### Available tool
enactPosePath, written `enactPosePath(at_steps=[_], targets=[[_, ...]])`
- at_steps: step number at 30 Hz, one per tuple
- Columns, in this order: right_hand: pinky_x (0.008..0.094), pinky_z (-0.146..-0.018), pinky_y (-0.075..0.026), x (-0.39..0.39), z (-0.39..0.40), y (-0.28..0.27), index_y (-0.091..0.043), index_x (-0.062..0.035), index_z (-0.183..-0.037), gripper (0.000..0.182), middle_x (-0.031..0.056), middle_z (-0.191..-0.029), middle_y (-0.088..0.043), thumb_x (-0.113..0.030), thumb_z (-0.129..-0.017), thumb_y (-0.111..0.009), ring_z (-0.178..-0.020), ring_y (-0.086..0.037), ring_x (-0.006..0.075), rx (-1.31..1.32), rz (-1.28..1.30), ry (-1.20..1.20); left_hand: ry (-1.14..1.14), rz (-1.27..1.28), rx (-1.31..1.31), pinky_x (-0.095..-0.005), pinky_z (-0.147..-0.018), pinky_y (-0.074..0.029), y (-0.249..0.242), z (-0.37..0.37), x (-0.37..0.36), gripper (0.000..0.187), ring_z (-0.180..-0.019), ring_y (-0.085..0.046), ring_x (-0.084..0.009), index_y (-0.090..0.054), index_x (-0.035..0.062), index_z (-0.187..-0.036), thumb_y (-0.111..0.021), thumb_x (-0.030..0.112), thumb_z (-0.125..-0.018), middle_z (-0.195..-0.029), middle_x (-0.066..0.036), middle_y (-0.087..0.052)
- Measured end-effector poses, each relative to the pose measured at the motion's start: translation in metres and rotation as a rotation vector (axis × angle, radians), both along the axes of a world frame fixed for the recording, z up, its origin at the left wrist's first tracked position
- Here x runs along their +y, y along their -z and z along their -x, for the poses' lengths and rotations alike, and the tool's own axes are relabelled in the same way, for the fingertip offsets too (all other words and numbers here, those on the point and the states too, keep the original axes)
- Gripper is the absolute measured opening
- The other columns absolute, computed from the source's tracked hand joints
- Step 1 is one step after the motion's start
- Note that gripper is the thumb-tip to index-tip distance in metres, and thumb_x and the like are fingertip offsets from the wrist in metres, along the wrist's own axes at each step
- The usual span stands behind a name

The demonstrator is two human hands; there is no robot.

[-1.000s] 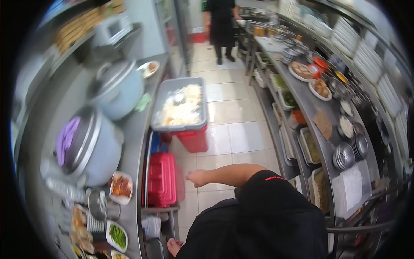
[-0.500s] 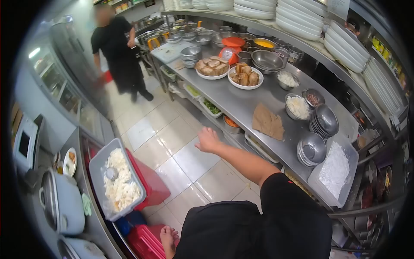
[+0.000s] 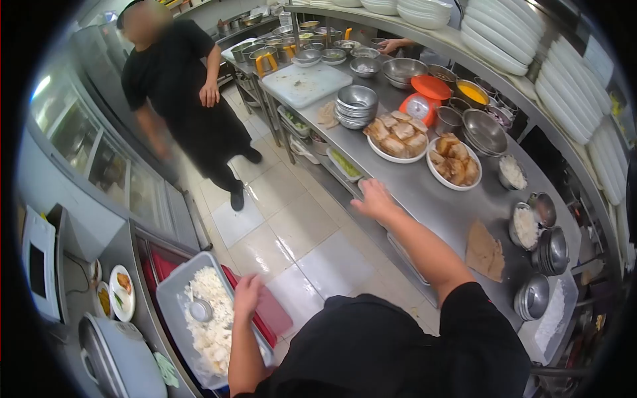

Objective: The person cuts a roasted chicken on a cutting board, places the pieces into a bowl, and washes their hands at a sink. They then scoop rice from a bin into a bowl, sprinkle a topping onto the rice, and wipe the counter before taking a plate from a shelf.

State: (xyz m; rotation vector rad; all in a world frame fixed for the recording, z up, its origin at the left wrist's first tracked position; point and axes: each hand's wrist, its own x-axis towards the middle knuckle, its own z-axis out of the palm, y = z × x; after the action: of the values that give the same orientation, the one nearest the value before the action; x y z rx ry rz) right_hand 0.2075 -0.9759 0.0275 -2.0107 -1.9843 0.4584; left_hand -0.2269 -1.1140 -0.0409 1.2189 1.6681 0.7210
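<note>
My right hand point(image 3: 374, 199) is stretched forward over the near edge of the steel table point(image 3: 424, 229), fingers apart and holding nothing. Low on the left, my left hand point(image 3: 248, 294) hangs beside a grey tub of rice point(image 3: 213, 318); it is blurred, and its fingers are not clear. A metal bowl point(image 3: 200, 310) rests on the rice. Beyond my right hand, two white dishes of cooked meat point(image 3: 398, 136) point(image 3: 455, 161) stand on the table, with a stack of metal bowls point(image 3: 357, 105) to their left.
A person in black point(image 3: 182, 93) stands in the aisle ahead, left of the table. A white cutting board point(image 3: 307, 85) and an orange scale point(image 3: 419, 108) are on the table. Plate stacks point(image 3: 497, 33) line the shelf above. A rice cooker point(image 3: 119, 358) stands at lower left.
The view has moved forward and turned. My left hand has risen from low down to beside the rice tub. The person in black appears nearer. My right hand is now by the table edge.
</note>
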Motion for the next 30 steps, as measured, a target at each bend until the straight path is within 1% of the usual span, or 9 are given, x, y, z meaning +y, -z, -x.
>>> enactPosePath(at_steps=[6,10,11,13,15,18,19,23,30], targets=[[0.0468,-0.1,-0.043,0.08,0.002,0.004,-0.051,0.0015,-0.124,0.058,0.0242,-0.125,-0.051,-0.033,-0.083,-0.072,-0.119,-0.048,0.0403,0.051,0.018,-0.026,0.459,-0.11,0.02,-0.0289,-0.064,-0.052,-0.081,-0.113,0.204,0.048,-0.076,-0.065,-0.0168,-0.054,0.0009,-0.13,-0.059,0.035,-0.095,-0.097,-0.011,-0.067],[0.0482,-0.099,-0.043,0.153,0.018,0.004,-0.049,0.0027,-0.124,0.057,0.0255,-0.124,-0.05,-0.03,-0.083,-0.072,-0.118,-0.048,0.042,0.16,-0.006,-0.052,0.51,-0.156,-0.118,-0.0274,-0.062,-0.05,-0.106,-0.166,0.325,0.042,-0.072,-0.063,-0.0128,-0.057,-0.0046,-0.121,-0.062,0.027,-0.094,-0.082,-0.007,-0.065],[0.0474,-0.104,-0.041,0.174,0.022,0.001,-0.04,0.0049,-0.135,0.067,0.0289,-0.137,-0.041,-0.031,-0.086,-0.069,-0.128,-0.043,0.0439,0.186,0.098,-0.071,0.507,-0.222,-0.091,-0.0262,-0.061,-0.05,-0.117,-0.178,0.342,0.041,-0.069,-0.062,-0.0121,-0.058,-0.0043,-0.12,-0.062,0.027,-0.094,-0.079,-0.006,-0.064],[0.0496,-0.106,-0.039,0.221,0.032,0.011,-0.036,0.0066,-0.137,0.069,0.0331,-0.142,-0.032,-0.028,-0.087,-0.067,-0.13,-0.039,0.0479,0.132,0.012,-0.065,0.524,-0.299,-0.03,-0.0246,-0.059,-0.048,-0.125,-0.193,0.386,0.04,-0.066,-0.06,-0.0113,-0.059,-0.0038,-0.119,-0.062,0.028,-0.094,-0.077,-0.005,-0.064],[0.0545,-0.112,-0.03,0.259,0.044,0.018,-0.026,0.0094,-0.142,0.073,0.0394,-0.149,-0.016,-0.024,-0.09,-0.063,-0.135,-0.028,0.0554,0.172,-0.011,-0.093,0.553,-0.291,0.036,-0.0237,-0.059,-0.048,-0.118,-0.192,0.419,0.041,-0.065,-0.06,-0.0108,-0.06,-0.0035,-0.119,-0.062,0.029,-0.094,-0.077,-0.005,-0.064],[0.0559,-0.115,-0.022,0.321,0.06,0.031,-0.022,0.0106,-0.143,0.074,0.0385,-0.15,-0.012,-0.024,-0.09,-0.061,-0.139,-0.019,0.0556,0.193,-0.124,0.033,0.517,-0.343,0.028,-0.0244,-0.059,-0.049,-0.078,-0.173,0.468,0.041,-0.067,-0.062,-0.0113,-0.06,-0.0025,-0.12,-0.061,0.03,-0.094,-0.079,-0.006,-0.066],[0.056,-0.117,-0.016,0.337,0.061,0.032,-0.016,0.0118,-0.145,0.078,0.038,-0.153,-0.004,-0.023,-0.091,-0.06,-0.142,-0.009,0.0553,0.248,-0.092,0.08,0.52,-0.268,0.074,-0.0245,-0.061,-0.05,-0.069,-0.163,0.482,0.038,-0.069,-0.063,-0.0114,-0.06,-0.0007,-0.12,-0.06,0.028,-0.095,-0.082,-0.006,-0.067],[0.0531,-0.118,-0.013,0.38,0.063,0.041,-0.008,0.012,-0.148,0.082,0.0363,-0.154,0.007,-0.024,-0.092,-0.057,-0.145,-0.001,0.0518,0.172,0.052,0.271,0.452,0.117,-0.131,-0.026,-0.062,-0.052,-0.081,-0.145,0.507,0.036,-0.071,-0.064,-0.0127,-0.059,0.0017,-0.121,-0.059,0.028,-0.096,-0.089,-0.005,-0.067],[0.0498,-0.118,-0.017,0.407,0.062,0.042,-0.01,0.0132,-0.147,0.081,0.034,-0.156,0.005,-0.025,-0.092,-0.055,-0.145,-0.008,0.0481,0.072,-0.018,0.479,0.517,0.389,-0.203,-0.0315,-0.065,-0.054,-0.006,-0.092,0.572,0.037,-0.078,-0.067,-0.017,-0.056,0.0074,-0.123,-0.059,0.034,-0.097,-0.096,-0.006,-0.067]])
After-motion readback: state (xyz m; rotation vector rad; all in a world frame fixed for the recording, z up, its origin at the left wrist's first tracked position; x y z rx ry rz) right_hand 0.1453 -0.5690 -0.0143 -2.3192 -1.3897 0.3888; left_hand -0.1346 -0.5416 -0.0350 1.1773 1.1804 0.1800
